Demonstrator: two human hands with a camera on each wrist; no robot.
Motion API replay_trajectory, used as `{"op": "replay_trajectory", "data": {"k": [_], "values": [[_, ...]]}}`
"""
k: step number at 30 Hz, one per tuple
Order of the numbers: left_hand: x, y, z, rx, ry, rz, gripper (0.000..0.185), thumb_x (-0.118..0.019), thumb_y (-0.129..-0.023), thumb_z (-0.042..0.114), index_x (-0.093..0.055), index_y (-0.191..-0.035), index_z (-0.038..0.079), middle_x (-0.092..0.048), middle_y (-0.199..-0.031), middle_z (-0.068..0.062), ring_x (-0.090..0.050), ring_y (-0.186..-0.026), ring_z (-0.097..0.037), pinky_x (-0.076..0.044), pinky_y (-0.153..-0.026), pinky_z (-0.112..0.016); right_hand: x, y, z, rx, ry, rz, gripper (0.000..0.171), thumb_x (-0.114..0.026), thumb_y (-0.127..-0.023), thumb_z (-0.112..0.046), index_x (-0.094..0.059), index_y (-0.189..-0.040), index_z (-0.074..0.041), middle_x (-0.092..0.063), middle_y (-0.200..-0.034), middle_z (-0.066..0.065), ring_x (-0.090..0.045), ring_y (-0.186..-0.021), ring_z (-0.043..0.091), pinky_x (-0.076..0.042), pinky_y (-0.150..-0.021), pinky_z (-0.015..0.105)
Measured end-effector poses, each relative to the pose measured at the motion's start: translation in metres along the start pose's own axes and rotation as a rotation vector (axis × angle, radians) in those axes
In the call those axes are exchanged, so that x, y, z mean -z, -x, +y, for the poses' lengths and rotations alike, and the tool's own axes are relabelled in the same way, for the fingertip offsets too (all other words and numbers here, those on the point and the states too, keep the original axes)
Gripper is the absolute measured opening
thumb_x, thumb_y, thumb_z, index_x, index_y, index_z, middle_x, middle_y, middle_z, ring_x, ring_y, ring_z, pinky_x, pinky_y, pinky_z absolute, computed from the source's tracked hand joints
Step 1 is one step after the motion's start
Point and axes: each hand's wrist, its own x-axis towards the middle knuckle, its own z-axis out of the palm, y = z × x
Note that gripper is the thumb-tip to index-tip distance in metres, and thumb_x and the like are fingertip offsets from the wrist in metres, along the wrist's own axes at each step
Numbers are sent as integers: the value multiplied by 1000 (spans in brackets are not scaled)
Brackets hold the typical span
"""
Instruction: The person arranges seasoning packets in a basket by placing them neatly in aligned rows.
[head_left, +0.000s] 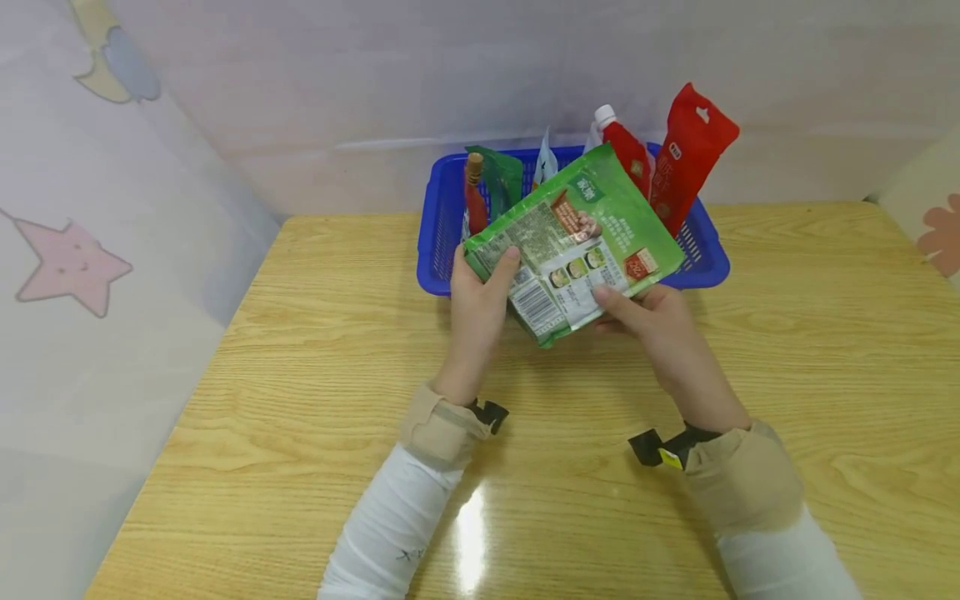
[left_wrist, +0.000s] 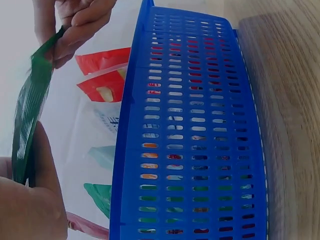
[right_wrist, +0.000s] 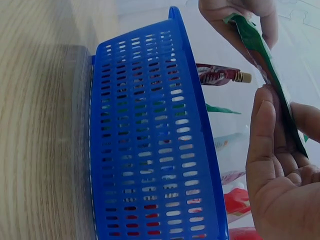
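Both hands hold a green food packet [head_left: 577, 242], its printed back with a barcode turned up toward the head camera. The left hand [head_left: 480, 304] pinches its left corner, thumb on top. At the lower right edge the right hand [head_left: 652, 325] grips it, thumb above and fingers beneath. The packet is tilted in the air and overlaps the blue basket [head_left: 708, 250] behind it in the head view. In the left wrist view the packet [left_wrist: 32, 105] shows edge-on beside the basket's slotted wall [left_wrist: 190, 125].
Upright in the basket stand a red bottle [head_left: 475, 200] with a brown cap, a green pouch [head_left: 504, 177], a red pouch [head_left: 630, 154] with a white spout and a tall red packet [head_left: 690, 158]. The basket rests on a wooden table [head_left: 300, 375], near a pale wall cloth [head_left: 337, 100].
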Motion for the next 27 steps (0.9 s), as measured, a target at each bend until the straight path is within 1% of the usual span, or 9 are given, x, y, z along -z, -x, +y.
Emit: {"op": "replay_trajectory", "data": {"k": [3, 8, 11, 16, 19, 22, 25, 26, 27], "values": [[1, 0, 1, 19, 15, -36, 34, -57, -94, 9, -48, -126, 1, -65, -106, -16, -63, -82, -5, -53, -77, -22, 3, -1, 1, 21, -2, -9, 10, -57, -96, -14, -61, -105, -16, -73, -91, -15, -68, -76, 2, -55, -70, 19], [5, 0, 6, 75, 45, -115, 30, -58, -92, 7, -55, -121, -2, -64, -92, -3, -61, -74, -4, -51, -69, -19, 14, -2, -1, 24, 12, -26, 15, -56, -96, -12, -64, -102, -23, -73, -92, -16, -69, -80, 1, -54, -72, 17], [8, 1, 11, 90, -12, -188, 31, -57, -93, 10, -57, -121, -2, -61, -90, 1, -58, -75, -5, -49, -69, -19, 22, -1, -3, 16, 15, -23, 19, -56, -96, -12, -66, -100, -26, -73, -92, -17, -69, -82, 0, -53, -73, 15], [13, -1, 15, 109, -107, -310, 28, -55, -96, 14, -59, -117, -3, -66, -87, -3, -60, -72, -5, -48, -68, -21, 31, -2, -3, 27, 61, -41, 21, -53, -97, -13, -66, -101, -29, -72, -92, -18, -68, -83, -1, -49, -75, 15], [15, -3, 13, 127, -172, -367, 27, -56, -96, 16, -61, -115, -2, -66, -76, 0, -54, -61, -4, -43, -59, -21, 34, -3, -2, 38, 110, -45, 18, -51, -98, -16, -63, -104, -28, -71, -94, -20, -67, -86, -3, -47, -77, 14], [16, -4, 10, 115, -265, -422, 25, -57, -96, 22, -62, -109, 2, -54, -59, 6, -37, -49, -5, -31, -48, -22, 34, -4, -1, 26, 159, -32, 18, -50, -99, -20, -59, -114, -21, -69, -95, -23, -65, -88, -4, -46, -79, 12], [16, -4, 7, 88, -360, -462, 24, -59, -94, 28, -64, -101, 6, -37, -51, 8, -22, -45, -9, -22, -44, -24, 35, -6, 0, 0, 213, -24, 32, -48, -100, -23, -54, -127, -6, -67, -95, -26, -63, -89, -6, -44, -81, 12], [15, -4, 7, 88, -372, -474, 24, -60, -94, 30, -65, -101, 7, -38, -52, 10, -27, -45, -7, -26, -45, -23, 35, -6, 0, -10, 233, -25, 37, -47, -100, -24, -51, -129, -2, -67, -95, -27, -63, -89, -6, -43, -82, 12], [15, -4, 6, 90, -392, -484, 25, -60, -94, 31, -65, -100, 8, -35, -52, 9, -28, -46, -8, -27, -46, -23, 36, -6, 1, -20, 251, -29, 40, -47, -100, -24, -48, -131, 1, -66, -95, -28, -62, -90, -7, -42, -83, 13]]}}
